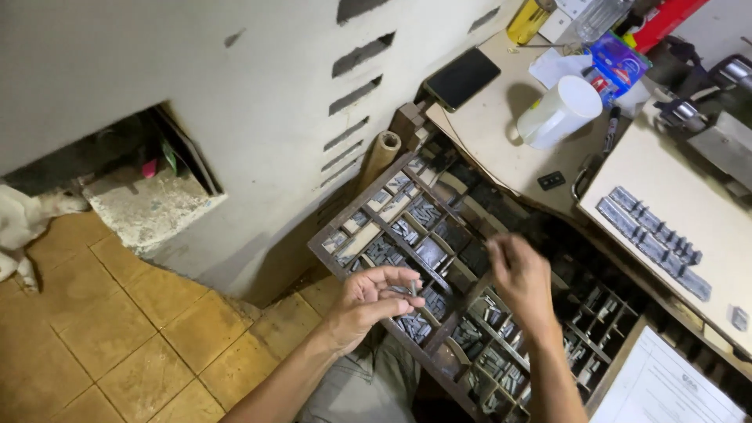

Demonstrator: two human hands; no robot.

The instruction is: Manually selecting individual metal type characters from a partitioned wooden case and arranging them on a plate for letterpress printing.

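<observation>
A dark wooden type case [362, 244], split into many small compartments of grey metal type pieces, leans against the wall. My left hand [368, 301] hovers over its near-left part, fingers curled around a few small metal type pieces [410, 288]. My right hand [518, 276] is raised above the middle of the case, blurred, fingertips pinched together; whether anything is between them is unclear.
A beige desk [489, 137] holds a black phone [461, 78], a white jug [559, 112], a marker and packets. A row of set metal type [652, 241] lies on a pale board at right. A printed sheet [666, 388] sits bottom right. Tiled floor [117, 345] lies at left.
</observation>
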